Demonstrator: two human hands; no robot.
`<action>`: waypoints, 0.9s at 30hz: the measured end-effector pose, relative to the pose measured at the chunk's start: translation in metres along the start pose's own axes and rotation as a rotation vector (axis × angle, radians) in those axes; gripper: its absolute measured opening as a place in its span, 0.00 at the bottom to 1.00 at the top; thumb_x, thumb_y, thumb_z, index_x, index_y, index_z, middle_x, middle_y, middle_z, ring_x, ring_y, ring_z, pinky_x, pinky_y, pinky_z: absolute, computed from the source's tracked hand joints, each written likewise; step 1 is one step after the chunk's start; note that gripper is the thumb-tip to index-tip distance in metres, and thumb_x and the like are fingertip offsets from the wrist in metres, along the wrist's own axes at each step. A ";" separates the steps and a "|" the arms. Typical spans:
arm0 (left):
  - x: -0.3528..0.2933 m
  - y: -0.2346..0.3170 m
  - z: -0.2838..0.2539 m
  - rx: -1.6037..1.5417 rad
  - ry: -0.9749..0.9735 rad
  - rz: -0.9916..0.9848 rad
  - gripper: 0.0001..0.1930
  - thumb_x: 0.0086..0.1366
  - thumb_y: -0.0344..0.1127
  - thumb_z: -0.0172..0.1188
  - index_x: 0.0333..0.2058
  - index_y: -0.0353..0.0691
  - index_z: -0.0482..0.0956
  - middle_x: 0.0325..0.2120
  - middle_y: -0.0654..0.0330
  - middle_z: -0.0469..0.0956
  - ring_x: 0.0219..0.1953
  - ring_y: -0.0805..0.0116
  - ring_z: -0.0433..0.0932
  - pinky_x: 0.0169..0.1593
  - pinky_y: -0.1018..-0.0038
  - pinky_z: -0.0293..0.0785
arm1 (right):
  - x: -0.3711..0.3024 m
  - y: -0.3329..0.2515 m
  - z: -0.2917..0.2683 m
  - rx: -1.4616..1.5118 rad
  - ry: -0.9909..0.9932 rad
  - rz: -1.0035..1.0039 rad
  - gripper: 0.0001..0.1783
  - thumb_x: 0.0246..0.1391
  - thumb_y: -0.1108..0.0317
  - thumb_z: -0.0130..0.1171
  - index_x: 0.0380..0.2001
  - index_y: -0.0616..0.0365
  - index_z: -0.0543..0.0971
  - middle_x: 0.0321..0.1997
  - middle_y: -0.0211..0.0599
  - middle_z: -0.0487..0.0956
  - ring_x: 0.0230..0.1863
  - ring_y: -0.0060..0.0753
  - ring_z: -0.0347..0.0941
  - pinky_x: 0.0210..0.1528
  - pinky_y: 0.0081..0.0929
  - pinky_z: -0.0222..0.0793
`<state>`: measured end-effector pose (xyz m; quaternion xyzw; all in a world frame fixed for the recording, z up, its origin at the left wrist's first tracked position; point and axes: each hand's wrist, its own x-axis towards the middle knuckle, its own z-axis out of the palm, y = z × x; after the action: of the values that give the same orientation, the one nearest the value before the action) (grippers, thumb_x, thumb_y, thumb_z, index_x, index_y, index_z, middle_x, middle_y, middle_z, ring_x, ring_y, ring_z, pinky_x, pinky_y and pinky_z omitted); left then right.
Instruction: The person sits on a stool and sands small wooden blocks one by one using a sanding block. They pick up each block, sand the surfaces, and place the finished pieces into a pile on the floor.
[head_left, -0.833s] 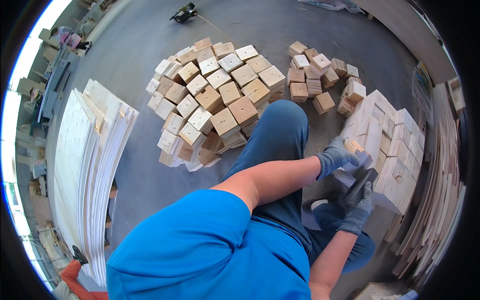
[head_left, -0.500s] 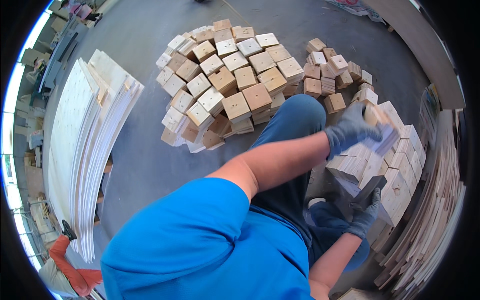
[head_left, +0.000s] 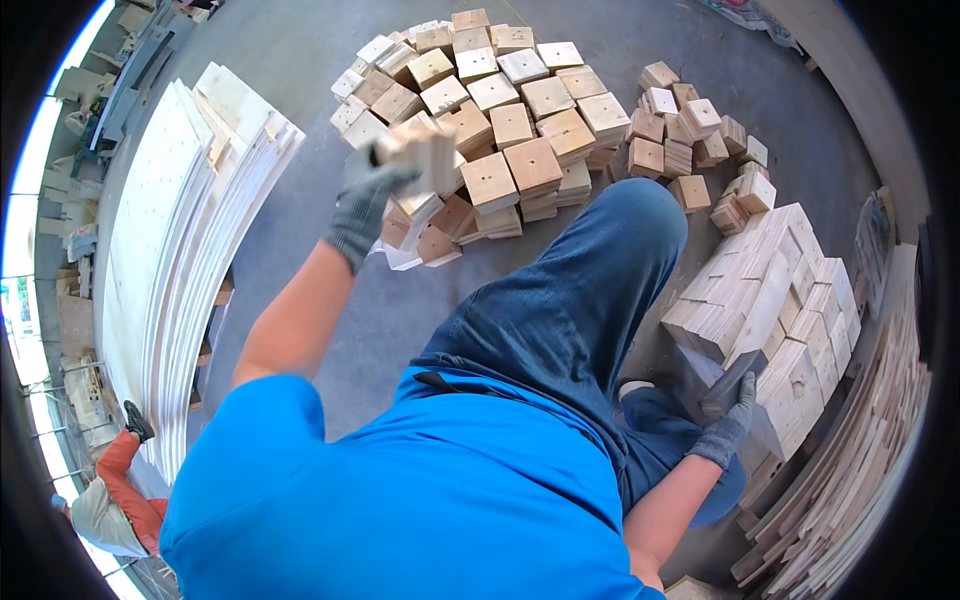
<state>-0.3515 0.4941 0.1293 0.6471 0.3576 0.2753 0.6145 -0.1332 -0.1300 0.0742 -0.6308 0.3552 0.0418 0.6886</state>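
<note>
My left hand [head_left: 366, 205], in a grey glove, is closed on a blurred wooden block [head_left: 430, 160] at the left side of a big heap of wooden blocks [head_left: 510, 125]. The heaped blocks are square-faced, many with small holes, and look layered at the sides. My right hand [head_left: 728, 425], gloved too, grips a dark grey flat piece [head_left: 735, 382] and holds it upright against the near end of a neat stack of pale blocks [head_left: 725, 290]. Part of that grey piece is hidden behind my fingers.
A smaller group of loose blocks [head_left: 690, 125] lies beyond my raised knee. Plywood sheets [head_left: 165, 230] are stacked at the left, and long thin strips [head_left: 850, 450] at the right. Another person [head_left: 120, 505] in orange is at the lower left.
My left hand has swung from above the neat stack at the right across to the heap at the left, a block in its grasp in both frames. My right hand stays by the stack.
</note>
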 end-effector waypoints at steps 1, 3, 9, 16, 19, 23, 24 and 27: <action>-0.021 -0.017 -0.020 0.029 -0.023 -0.035 0.34 0.47 0.35 0.82 0.54 0.33 0.82 0.46 0.56 0.86 0.46 0.64 0.86 0.53 0.67 0.85 | 0.008 0.005 -0.006 0.004 -0.036 -0.022 0.31 0.64 0.52 0.74 0.66 0.51 0.79 0.60 0.39 0.82 0.54 0.44 0.80 0.51 0.50 0.83; -0.055 -0.068 -0.063 0.173 -0.009 -0.229 0.37 0.47 0.33 0.86 0.56 0.33 0.81 0.46 0.54 0.87 0.45 0.64 0.87 0.53 0.67 0.87 | 0.031 0.019 -0.020 0.005 -0.111 -0.063 0.31 0.65 0.52 0.73 0.66 0.49 0.79 0.60 0.38 0.81 0.54 0.45 0.80 0.49 0.50 0.84; -0.167 -0.218 -0.111 0.534 0.134 -0.550 0.31 0.43 0.33 0.87 0.47 0.32 0.85 0.43 0.53 0.89 0.42 0.63 0.88 0.48 0.65 0.87 | 0.014 0.017 -0.007 -0.054 -0.090 0.019 0.30 0.65 0.53 0.72 0.66 0.51 0.78 0.60 0.39 0.81 0.55 0.46 0.80 0.47 0.53 0.86; -0.171 -0.318 -0.137 0.551 0.329 -0.795 0.31 0.44 0.36 0.87 0.47 0.30 0.86 0.39 0.51 0.90 0.36 0.61 0.91 0.45 0.63 0.87 | 0.040 0.039 -0.035 -0.016 -0.103 0.006 0.28 0.66 0.57 0.72 0.65 0.56 0.80 0.59 0.43 0.82 0.54 0.48 0.82 0.51 0.51 0.86; -0.158 -0.309 -0.142 0.325 0.393 -0.832 0.30 0.47 0.32 0.86 0.48 0.28 0.85 0.39 0.52 0.89 0.35 0.62 0.90 0.42 0.65 0.87 | 0.040 0.039 -0.039 -0.023 -0.103 0.023 0.27 0.66 0.58 0.72 0.63 0.57 0.81 0.59 0.44 0.83 0.53 0.48 0.82 0.52 0.49 0.86; -0.142 -0.305 -0.141 0.341 0.497 -0.825 0.32 0.50 0.35 0.85 0.52 0.28 0.82 0.39 0.52 0.89 0.37 0.62 0.89 0.43 0.65 0.86 | 0.029 0.044 -0.030 -0.053 -0.085 -0.004 0.26 0.66 0.58 0.72 0.62 0.57 0.81 0.58 0.43 0.84 0.52 0.46 0.83 0.51 0.47 0.86; -0.139 -0.300 -0.135 0.345 0.490 -0.817 0.32 0.50 0.35 0.84 0.52 0.28 0.82 0.40 0.52 0.89 0.38 0.62 0.89 0.44 0.65 0.86 | 0.027 0.044 -0.030 -0.052 -0.094 -0.024 0.26 0.66 0.58 0.72 0.62 0.58 0.81 0.58 0.43 0.84 0.52 0.46 0.83 0.51 0.46 0.86; -0.147 -0.330 -0.161 0.325 0.536 -0.836 0.34 0.51 0.36 0.84 0.55 0.26 0.82 0.43 0.51 0.89 0.40 0.62 0.89 0.46 0.65 0.85 | 0.011 0.041 -0.012 -0.056 -0.144 0.038 0.26 0.66 0.58 0.72 0.62 0.58 0.81 0.57 0.43 0.84 0.52 0.44 0.83 0.50 0.44 0.85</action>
<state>-0.6081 0.4688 -0.1711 0.4429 0.7683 0.1031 0.4506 -0.1506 -0.1368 0.0346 -0.6382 0.3152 0.1097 0.6937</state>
